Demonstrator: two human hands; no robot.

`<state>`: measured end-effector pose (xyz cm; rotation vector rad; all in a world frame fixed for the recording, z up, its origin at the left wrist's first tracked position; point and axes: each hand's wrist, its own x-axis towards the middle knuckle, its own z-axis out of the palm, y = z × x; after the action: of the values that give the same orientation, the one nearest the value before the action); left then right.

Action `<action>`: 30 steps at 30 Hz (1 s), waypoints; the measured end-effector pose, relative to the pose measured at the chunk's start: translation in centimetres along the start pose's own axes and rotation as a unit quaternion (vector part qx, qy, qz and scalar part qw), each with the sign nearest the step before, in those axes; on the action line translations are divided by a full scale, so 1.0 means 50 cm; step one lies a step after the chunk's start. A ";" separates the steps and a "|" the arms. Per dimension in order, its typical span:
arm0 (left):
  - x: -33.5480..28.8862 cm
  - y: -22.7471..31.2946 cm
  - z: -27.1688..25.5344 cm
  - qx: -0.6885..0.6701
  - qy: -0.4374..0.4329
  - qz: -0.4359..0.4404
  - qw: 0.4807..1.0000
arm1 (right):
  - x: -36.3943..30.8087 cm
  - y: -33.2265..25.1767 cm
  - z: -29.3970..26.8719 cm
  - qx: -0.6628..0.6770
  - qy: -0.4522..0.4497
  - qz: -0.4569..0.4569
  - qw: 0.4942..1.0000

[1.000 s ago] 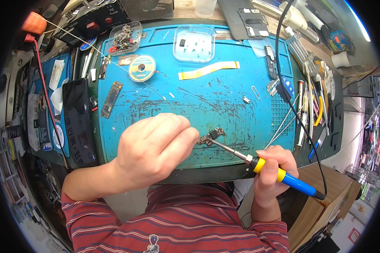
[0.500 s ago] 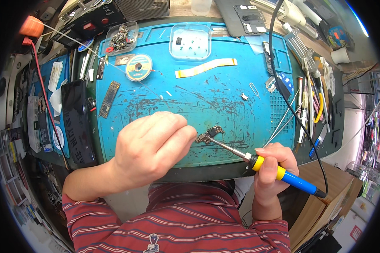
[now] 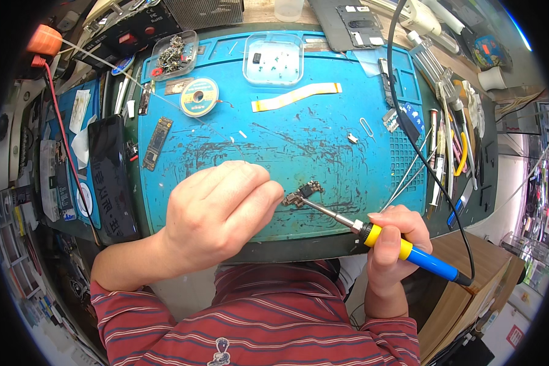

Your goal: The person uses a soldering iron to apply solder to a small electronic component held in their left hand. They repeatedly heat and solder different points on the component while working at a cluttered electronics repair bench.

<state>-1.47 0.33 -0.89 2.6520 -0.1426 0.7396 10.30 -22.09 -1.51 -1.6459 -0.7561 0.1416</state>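
Holding slender, metal-tipped soldering iron [image 3: 372, 235]

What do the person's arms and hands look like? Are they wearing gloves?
No gloves! The left hand and right hand are bare, and so are the forearms. No watch or bracelet shows. Higher up are short, dark red sleeves with thin white and dark stripes.

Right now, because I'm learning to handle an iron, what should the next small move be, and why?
Perhaps the right hand should ease the soldering iron slightly rightward: its tip appears to meet the small dark circuit board close to the fingertips of the left hand, and whatever those fingers may pinch is hidden.
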 end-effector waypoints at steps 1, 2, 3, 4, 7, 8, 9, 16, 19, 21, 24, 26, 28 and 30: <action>0.000 0.000 0.000 0.000 0.000 0.000 1.000 | 0.000 0.000 0.001 0.000 0.000 0.000 1.000; -0.001 -0.001 0.000 0.001 0.000 -0.001 1.000 | 0.001 0.001 0.001 0.001 0.000 0.000 1.000; -0.001 -0.001 0.000 0.001 0.001 -0.001 1.000 | 0.000 0.001 0.001 0.001 0.000 0.000 1.000; -0.001 0.000 0.000 0.001 0.001 0.000 1.000 | 0.000 0.001 0.001 0.002 0.000 0.002 1.000; 0.000 -0.001 0.002 0.002 0.002 0.001 1.000 | -0.001 0.000 -0.001 0.003 -0.001 0.004 1.000; 0.001 -0.001 0.002 0.002 0.003 0.002 1.000 | -0.001 0.000 -0.001 0.002 -0.001 0.003 1.000; 0.001 -0.001 0.003 0.002 0.004 0.002 1.000 | 0.000 0.000 -0.001 0.001 -0.001 0.001 1.000; 0.001 -0.001 0.002 0.000 0.003 0.002 1.000 | -0.001 0.000 -0.001 0.011 0.000 0.007 1.000; 0.001 0.000 0.002 0.001 0.002 0.003 1.000 | 0.000 -0.001 -0.001 0.011 0.002 0.005 1.000; 0.002 0.000 0.001 0.001 0.001 0.003 1.000 | 0.003 -0.003 -0.004 0.005 -0.011 0.008 1.000; 0.001 0.001 0.001 0.001 -0.002 0.002 1.000 | 0.002 -0.002 -0.003 0.005 -0.007 0.003 1.000; 0.002 0.001 0.000 0.000 -0.006 0.001 1.000 | 0.002 -0.003 -0.003 0.007 -0.010 0.008 1.000; 0.002 0.001 0.000 0.002 -0.004 0.001 1.000 | 0.001 -0.002 -0.003 0.006 -0.011 0.008 1.000; 0.001 0.001 0.001 0.002 -0.004 0.000 1.000 | 0.001 -0.001 -0.003 0.005 -0.009 0.004 1.000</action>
<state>-1.40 0.29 -0.87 2.6588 -0.1444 0.7302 10.40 -22.16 -1.40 -1.6398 -0.7616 0.1671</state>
